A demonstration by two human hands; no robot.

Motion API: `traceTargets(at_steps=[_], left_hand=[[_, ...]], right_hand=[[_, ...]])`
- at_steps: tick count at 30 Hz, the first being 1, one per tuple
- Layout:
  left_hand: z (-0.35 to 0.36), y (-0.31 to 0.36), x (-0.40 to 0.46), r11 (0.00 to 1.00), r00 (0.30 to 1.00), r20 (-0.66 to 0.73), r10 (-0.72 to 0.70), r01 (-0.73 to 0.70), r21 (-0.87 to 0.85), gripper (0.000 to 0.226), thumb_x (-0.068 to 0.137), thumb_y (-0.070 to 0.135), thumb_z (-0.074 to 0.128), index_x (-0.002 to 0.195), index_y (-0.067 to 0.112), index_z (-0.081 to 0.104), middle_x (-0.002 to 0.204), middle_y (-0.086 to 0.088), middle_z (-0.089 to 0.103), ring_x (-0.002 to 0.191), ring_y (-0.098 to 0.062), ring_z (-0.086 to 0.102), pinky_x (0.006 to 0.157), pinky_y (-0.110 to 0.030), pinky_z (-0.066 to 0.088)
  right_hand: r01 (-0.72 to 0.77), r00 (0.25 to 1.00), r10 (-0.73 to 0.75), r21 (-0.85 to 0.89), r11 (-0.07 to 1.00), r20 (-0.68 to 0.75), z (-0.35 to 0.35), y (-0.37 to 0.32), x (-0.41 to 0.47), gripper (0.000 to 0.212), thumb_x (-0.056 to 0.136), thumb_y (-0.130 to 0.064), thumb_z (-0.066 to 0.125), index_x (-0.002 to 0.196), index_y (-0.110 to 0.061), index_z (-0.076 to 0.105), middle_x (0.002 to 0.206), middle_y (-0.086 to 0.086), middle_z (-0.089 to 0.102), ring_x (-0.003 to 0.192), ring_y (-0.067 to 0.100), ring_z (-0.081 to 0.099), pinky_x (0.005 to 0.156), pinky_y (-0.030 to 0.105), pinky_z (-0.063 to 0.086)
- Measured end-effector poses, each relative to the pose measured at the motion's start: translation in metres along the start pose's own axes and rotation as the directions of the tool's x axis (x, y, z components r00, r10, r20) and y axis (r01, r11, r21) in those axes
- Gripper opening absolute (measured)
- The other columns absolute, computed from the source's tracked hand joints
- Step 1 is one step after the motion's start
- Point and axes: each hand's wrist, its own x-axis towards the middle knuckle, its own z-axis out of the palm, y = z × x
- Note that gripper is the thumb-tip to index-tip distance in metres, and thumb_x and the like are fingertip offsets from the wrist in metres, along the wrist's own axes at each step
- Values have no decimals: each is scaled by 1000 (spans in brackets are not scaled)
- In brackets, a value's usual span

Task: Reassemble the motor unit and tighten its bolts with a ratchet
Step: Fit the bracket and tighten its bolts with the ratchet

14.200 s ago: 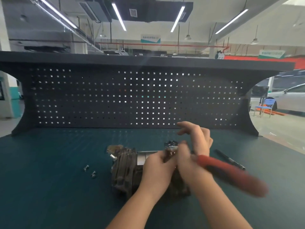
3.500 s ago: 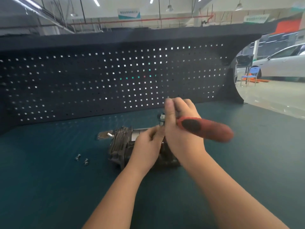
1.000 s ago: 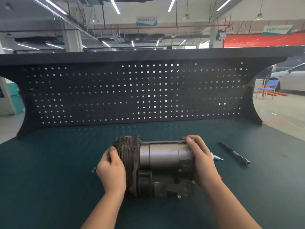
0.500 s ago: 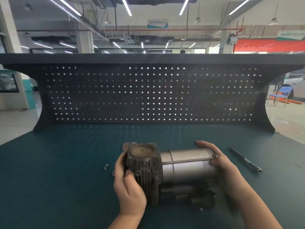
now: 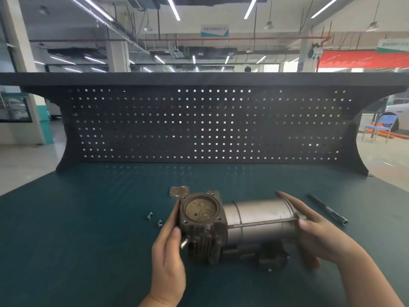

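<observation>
the motor unit [image 5: 234, 229] lies near the front edge of the green table [image 5: 77, 229]. the left hand [image 5: 169, 251] holds its finned end with fingers pressed together; the right hand [image 5: 314, 229] cups its silver end, fingers straight. two loose bolts [image 5: 155, 219] lie just left of it.

No text, brand or number can be read in the head view. Pale, blurred marks are borne by a white-and-teal hanging sign [image 5: 214, 30] at twelve o'clock, under the ceiling, and a green-and-white board [image 5: 393, 45] at two o'clock, above a red banner [image 5: 363, 59], is likewise too blurred for its characters to be made out. No legible marking is seen on the grey metal motor unit [image 5: 238, 227] at six o'clock.
</observation>
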Motion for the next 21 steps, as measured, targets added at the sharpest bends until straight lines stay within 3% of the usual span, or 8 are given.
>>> traceTargets(at_steps=[3, 6, 8, 10, 12, 15, 18, 21], left_hand=[[9, 10, -6, 994, 996, -19, -91, 89, -65, 59, 86, 48, 45, 137, 19, 51, 136, 8, 59, 132, -7, 48, 109, -32, 35], [22, 16, -7, 992, 993, -55, -102, 105, 66, 55, 96, 62, 34, 139, 31, 47, 137, 21, 54, 128, 12, 42, 102, -8, 33], [28, 18, -2, 985, 991, -118, -60, 77, 153, 49, 90, 55, 34, 132, 36, 49, 131, 30, 51, 118, 24, 42, 89, 5, 30], [32, 19, 4, 985, 987, -155, -35, 60, 160, 38, 91, 45, 37, 125, 38, 51, 124, 33, 53, 114, 24, 45, 86, 6, 31], [33, 13, 11, 990, 981, -184, -54, 76, 116, 28, 101, 30, 37, 121, 39, 54, 119, 35, 56, 113, 22, 48, 87, 4, 33], [32, -2, 26, 990, 973, -205, -102, 119, 75, 35, 104, 17, 36, 114, 44, 57, 114, 37, 58, 111, 23, 49, 85, 5, 35], [31, -16, 47, 979, 970, -184, -160, 180, 96, 35, 104, 21, 36, 111, 47, 57, 114, 37, 54, 105, 28, 47, 81, 7, 33], [29, -29, 69, 963, 969, -154, -193, 217, 159, 27, 103, 24, 36, 115, 40, 54, 108, 37, 49, 92, 37, 44, 72, 11, 29]], right_hand=[[16, 999, -17, -15, 1000, -40, 3, 2, -3, 86, 53, -32, 92, 131, -29, 58, 122, 11, 65, 106, 25, 63, 84, 27, 53], [31, 992, -28, 21, 999, -120, 5, 5, 0, 59, 73, -17, 68, 130, -30, 60, 131, 10, 60, 115, 27, 58, 100, 38, 45], [45, 991, -37, 56, 997, -126, 10, 6, 3, 54, 77, -23, 59, 131, -26, 59, 126, 11, 62, 111, 28, 59, 97, 44, 44], [70, 977, -61, 37, 997, -205, 20, 8, 9, 50, 78, -37, 57, 126, -25, 61, 114, 9, 65, 94, 22, 64, 75, 37, 53], [102, 924, -112, -47, 994, -365, 33, 16, 17, 51, 71, -48, 62, 117, -27, 65, 102, 7, 61, 75, 17, 60, 56, 28, 49], [182, 809, -249, -176, 967, -532, 41, 30, 29, 49, 68, -47, 56, 111, -27, 68, 99, -3, 64, 82, 14, 55, 69, 30, 46], [175, 777, -256, -194, 965, -575, 42, 31, 44, 46, 69, -43, 54, 110, -29, 69, 100, -6, 66, 91, 15, 55, 82, 37, 42], [172, 753, -266, -210, 962, -602, 45, 26, 61, 36, 73, -37, 52, 102, -29, 72, 91, -11, 66, 78, 2, 58, 69, 17, 47]])
